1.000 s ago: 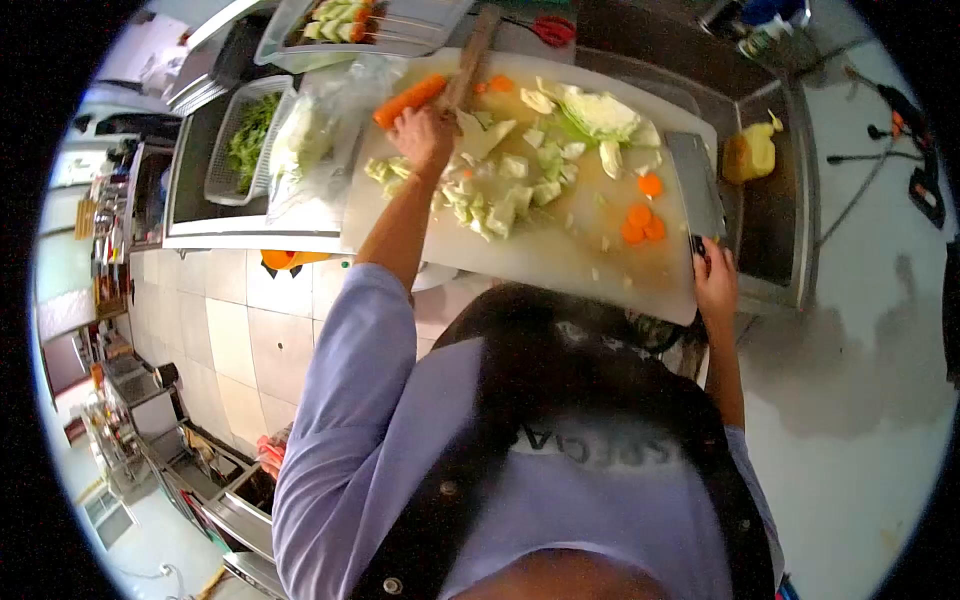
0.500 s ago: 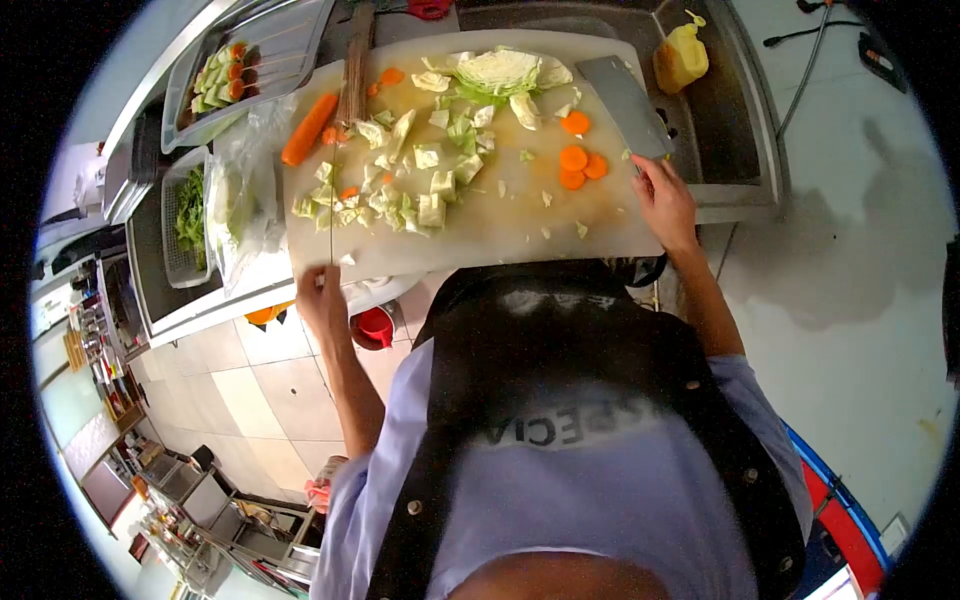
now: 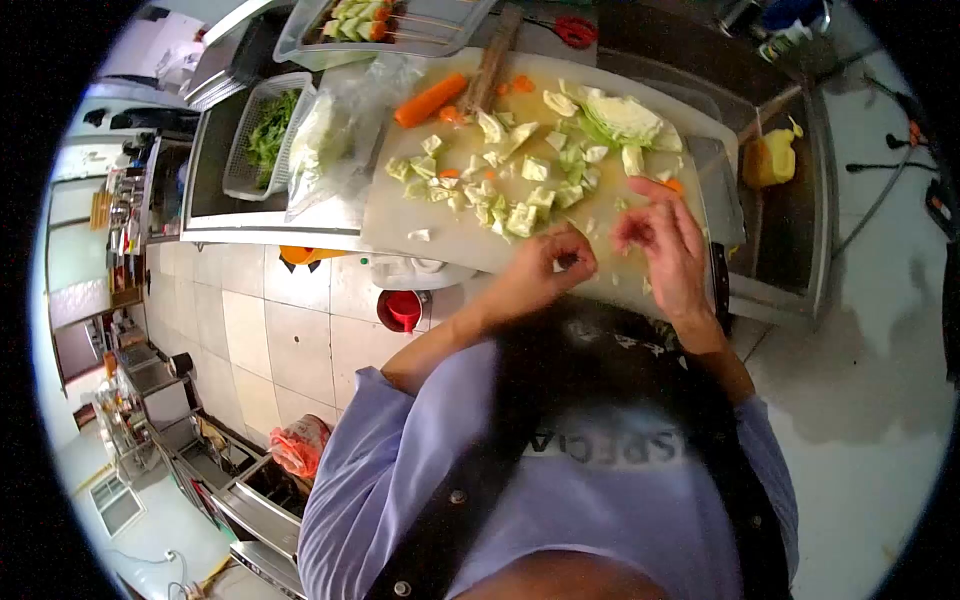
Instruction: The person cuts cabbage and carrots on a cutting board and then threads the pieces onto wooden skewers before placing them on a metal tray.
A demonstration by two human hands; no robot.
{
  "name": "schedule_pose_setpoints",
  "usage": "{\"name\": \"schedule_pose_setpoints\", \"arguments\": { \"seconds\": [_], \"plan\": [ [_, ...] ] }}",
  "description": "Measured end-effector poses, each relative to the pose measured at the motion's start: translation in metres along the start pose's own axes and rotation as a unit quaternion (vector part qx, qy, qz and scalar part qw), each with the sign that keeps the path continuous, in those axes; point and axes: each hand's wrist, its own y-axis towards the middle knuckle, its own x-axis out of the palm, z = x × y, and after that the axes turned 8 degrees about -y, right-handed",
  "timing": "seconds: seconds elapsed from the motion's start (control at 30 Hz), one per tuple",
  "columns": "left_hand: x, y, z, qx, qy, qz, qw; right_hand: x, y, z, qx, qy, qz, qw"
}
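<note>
My left hand (image 3: pixel 555 258) is at the front edge of the white cutting board (image 3: pixel 455 235), fingers curled together; what they hold, if anything, does not show. Just right of it, my right hand (image 3: pixel 672 250) is over the board with bent fingers apart and nothing visible between them. A carrot slice (image 3: pixel 674 185) shows by its fingertips. The cleaver (image 3: pixel 712 190) lies along the board's right side, its dark handle toward me. Chopped cabbage pieces (image 3: pixel 522 218) are scattered left of my hands. Behind them sit a cut cabbage chunk (image 3: pixel 620 118) and a whole carrot (image 3: pixel 430 100).
A bundle of thin skewers (image 3: pixel 490 65) lies at the board's back. Beyond is a plastic tray (image 3: pixel 440 42) with filled skewers. Left are a plastic bag (image 3: pixel 335 140) and a basket of greens (image 3: pixel 270 135). A yellow jug (image 3: pixel 770 158) stands in the sink at right.
My left hand has moved right from the board's left front, where it held a thin skewer upright. My right hand has left the cleaver and moved inward. The view has shifted.
</note>
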Motion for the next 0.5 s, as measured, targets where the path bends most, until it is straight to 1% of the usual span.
{"name": "schedule_pose_setpoints", "arguments": {
  "seconds": [0.03, 0.1, 0.13, 0.17, 0.2, 0.23, 0.27, 0.3, 0.33, 0.4, 0.47, 0.5],
  "plan": [
    [-0.007, 0.002, 0.000, -0.011, -0.010, 0.024, 1.000, -0.005, -0.004, -0.002, 0.034, 0.006, 0.026, 0.999],
    [-0.021, 0.006, -0.002, -0.035, -0.031, 0.071, 0.996, -0.025, -0.008, 0.000, -0.023, -0.047, 0.045, 0.998],
    [-0.043, 0.014, -0.019, -0.040, 0.035, 0.158, 0.986, -0.035, -0.011, 0.001, -0.017, -0.084, 0.058, 0.995],
    [-0.080, 0.028, -0.078, -0.026, 0.113, 0.277, 0.954, -0.045, -0.016, 0.002, -0.011, -0.121, 0.073, 0.990],
    [-0.114, 0.039, -0.079, 0.057, 0.119, 0.345, 0.929, -0.053, -0.022, 0.003, -0.004, -0.159, 0.089, 0.983],
    [-0.149, 0.049, -0.095, 0.005, 0.209, 0.407, 0.889, -0.061, -0.028, 0.008, 0.025, -0.149, 0.102, 0.983],
    [-0.174, 0.059, -0.096, -0.012, 0.320, 0.414, 0.852, -0.067, -0.035, 0.016, 0.055, -0.139, 0.114, 0.982],
    [-0.192, 0.068, -0.096, -0.028, 0.427, 0.414, 0.803, -0.070, -0.040, 0.023, 0.085, -0.129, 0.128, 0.980],
    [-0.206, 0.076, -0.103, -0.046, 0.458, 0.381, 0.802, -0.069, -0.043, 0.028, 0.107, -0.109, 0.141, 0.978],
    [-0.218, 0.088, -0.116, -0.081, 0.517, 0.309, 0.794, -0.070, -0.050, 0.033, 0.101, -0.108, 0.126, 0.981],
    [-0.222, 0.100, -0.127, -0.090, 0.544, 0.252, 0.796, -0.077, -0.055, 0.045, 0.084, -0.105, 0.103, 0.986],
    [-0.218, 0.104, -0.124, -0.095, 0.557, 0.222, 0.795, -0.076, -0.055, 0.042, 0.090, -0.108, 0.108, 0.984]
  ]
}}
